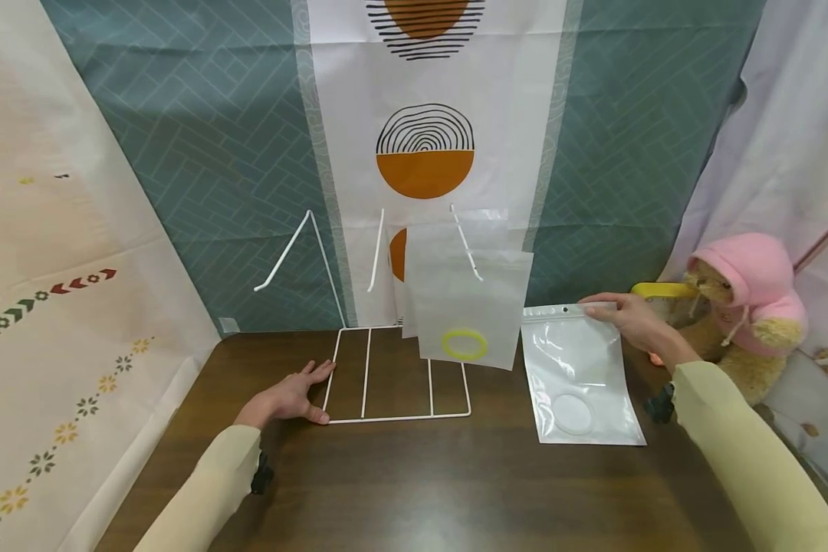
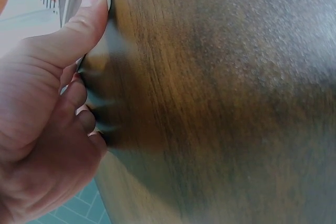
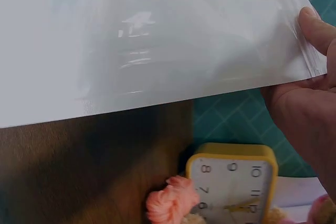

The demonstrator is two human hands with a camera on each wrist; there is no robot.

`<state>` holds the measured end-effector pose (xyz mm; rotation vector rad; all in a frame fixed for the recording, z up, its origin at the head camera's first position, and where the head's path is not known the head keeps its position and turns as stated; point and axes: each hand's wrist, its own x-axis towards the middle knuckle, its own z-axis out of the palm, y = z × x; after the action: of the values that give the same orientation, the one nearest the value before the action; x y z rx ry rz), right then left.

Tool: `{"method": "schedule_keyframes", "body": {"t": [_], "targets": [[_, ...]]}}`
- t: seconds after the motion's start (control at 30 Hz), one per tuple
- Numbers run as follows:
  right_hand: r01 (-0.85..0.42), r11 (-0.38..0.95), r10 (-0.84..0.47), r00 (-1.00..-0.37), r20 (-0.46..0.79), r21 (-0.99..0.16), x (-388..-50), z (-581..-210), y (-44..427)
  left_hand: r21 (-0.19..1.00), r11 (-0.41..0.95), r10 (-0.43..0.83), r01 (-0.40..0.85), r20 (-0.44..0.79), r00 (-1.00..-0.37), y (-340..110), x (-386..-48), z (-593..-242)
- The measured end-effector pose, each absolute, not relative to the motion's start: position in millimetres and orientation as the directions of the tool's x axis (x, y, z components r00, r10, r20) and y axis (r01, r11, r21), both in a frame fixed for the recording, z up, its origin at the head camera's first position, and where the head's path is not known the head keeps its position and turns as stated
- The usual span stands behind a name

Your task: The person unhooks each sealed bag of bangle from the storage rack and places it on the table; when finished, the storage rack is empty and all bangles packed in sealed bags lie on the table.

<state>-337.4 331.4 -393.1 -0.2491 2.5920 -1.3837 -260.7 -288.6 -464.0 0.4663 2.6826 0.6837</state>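
From where I stand, the right hand (image 1: 635, 322) pinches a whitish pouch (image 1: 579, 376) near its top right corner, over the tabletop (image 1: 421, 483), just right of the pouches (image 1: 476, 299) hanging on the wire rack (image 1: 396, 418). The left hand (image 1: 293, 395) lies spread at the rack's front left corner. Held by one side, the pouch could twist and knock those hanging; a bump could shift the rack if that steadying touch slackened.
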Motion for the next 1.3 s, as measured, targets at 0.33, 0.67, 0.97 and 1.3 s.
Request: {"method": "schedule_keyframes", "body": {"t": [0.33,0.67,0.97,1.3], "targets": [[-0.001,0.524,-0.220,-0.966,-0.135,-0.852,-357,-413,328,0.509,0.834,0.379,0.215,-0.243,-0.893,-287,-260,-463],[0.064,0.496,-0.178,-0.969,-0.173,-0.866,-370,-425,327,0.523,0.823,0.388,0.222,-0.233,-0.892,-287,-260,-465],[0.064,0.483,-0.132,-0.981,-0.145,-0.873,-377,-435,323,0.519,0.827,0.386,0.217,-0.242,-0.890,-287,-261,-465],[0.038,0.468,-0.144,-0.982,-0.119,-0.883,-380,-445,320,0.522,0.824,0.386,0.219,-0.234,-0.892,-288,-261,-466]]}}
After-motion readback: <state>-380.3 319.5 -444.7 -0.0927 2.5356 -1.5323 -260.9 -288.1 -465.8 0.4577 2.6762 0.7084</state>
